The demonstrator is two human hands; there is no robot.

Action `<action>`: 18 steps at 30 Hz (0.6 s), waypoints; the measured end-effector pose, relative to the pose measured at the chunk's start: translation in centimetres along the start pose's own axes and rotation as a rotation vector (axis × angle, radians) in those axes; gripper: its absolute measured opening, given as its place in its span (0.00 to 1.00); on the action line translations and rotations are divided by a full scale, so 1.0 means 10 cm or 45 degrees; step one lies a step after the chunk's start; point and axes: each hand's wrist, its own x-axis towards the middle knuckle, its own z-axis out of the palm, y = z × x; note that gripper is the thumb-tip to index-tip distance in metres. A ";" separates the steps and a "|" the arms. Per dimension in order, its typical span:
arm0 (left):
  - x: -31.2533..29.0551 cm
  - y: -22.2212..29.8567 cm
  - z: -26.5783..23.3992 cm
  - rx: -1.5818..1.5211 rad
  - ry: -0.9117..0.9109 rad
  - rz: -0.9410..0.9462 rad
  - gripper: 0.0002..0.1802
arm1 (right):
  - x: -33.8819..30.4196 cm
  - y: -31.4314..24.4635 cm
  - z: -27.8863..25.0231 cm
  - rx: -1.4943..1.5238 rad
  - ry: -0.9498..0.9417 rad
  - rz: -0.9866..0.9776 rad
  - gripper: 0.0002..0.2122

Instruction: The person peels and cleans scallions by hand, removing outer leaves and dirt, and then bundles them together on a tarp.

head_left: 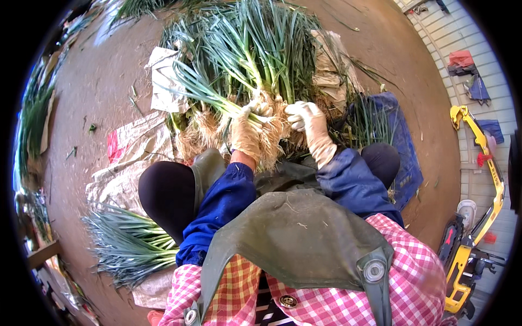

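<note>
A large heap of green onions (pixel 255 49) lies before me, leaves pointing away and pale, stringy roots toward me. My left hand (pixel 248 130), in a cream glove, is closed around the white stems of a few green onions (pixel 209 96). Their leaves slant up to the left, and their roots hang beside the hand. My right hand (pixel 310 120), gloved alike, is at the root ends on the heap's right side. Its fingers are curled together; whatever they may pinch is hidden.
Trimmed-looking green onions (pixel 130 244) lie in a pile at my lower left on pale sacking (pixel 155 288). A blue sheet (pixel 405 157) spreads to my right with more leaves on it. A yellow mini excavator (pixel 492 179) stands at the far right. Brown ground (pixel 103 103) surrounds the heap.
</note>
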 end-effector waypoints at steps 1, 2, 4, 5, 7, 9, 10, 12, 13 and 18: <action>0.01 0.00 -0.04 0.062 0.064 -0.011 0.12 | -0.18 -0.11 0.24 -0.067 -0.013 -0.103 0.09; 0.03 0.02 -0.07 0.131 0.124 -0.024 0.12 | -0.29 -0.16 0.38 -0.452 -0.152 -0.300 0.08; 0.13 -0.01 -0.24 0.060 0.141 -0.077 0.11 | -0.41 -0.25 0.61 -1.126 -0.383 -0.463 0.12; 0.11 -0.03 -0.20 0.049 0.149 -0.111 0.11 | -0.37 -0.11 0.63 -1.306 -0.317 -0.803 0.12; 0.02 -0.09 -0.06 0.010 0.161 -0.185 0.11 | -0.28 -0.04 0.63 -1.598 -0.412 -0.604 0.10; 0.06 -0.11 -0.16 0.049 0.144 -0.174 0.11 | -0.25 0.02 0.65 -1.694 -0.388 -0.607 0.09; 0.11 -0.13 -0.19 0.070 0.161 -0.113 0.11 | -0.26 0.03 0.62 -1.699 -0.357 -0.673 0.08; 0.10 -0.05 -0.11 0.108 0.158 -0.043 0.09 | -0.24 -0.08 0.65 -1.531 -0.226 -0.775 0.08; 0.10 0.03 -0.08 0.121 0.140 -0.024 0.08 | -0.02 0.07 0.52 -1.628 -0.168 -0.769 0.07; 0.06 0.12 -0.08 -0.021 0.136 0.041 0.07 | 0.60 -0.29 0.40 -1.271 0.074 -0.185 0.11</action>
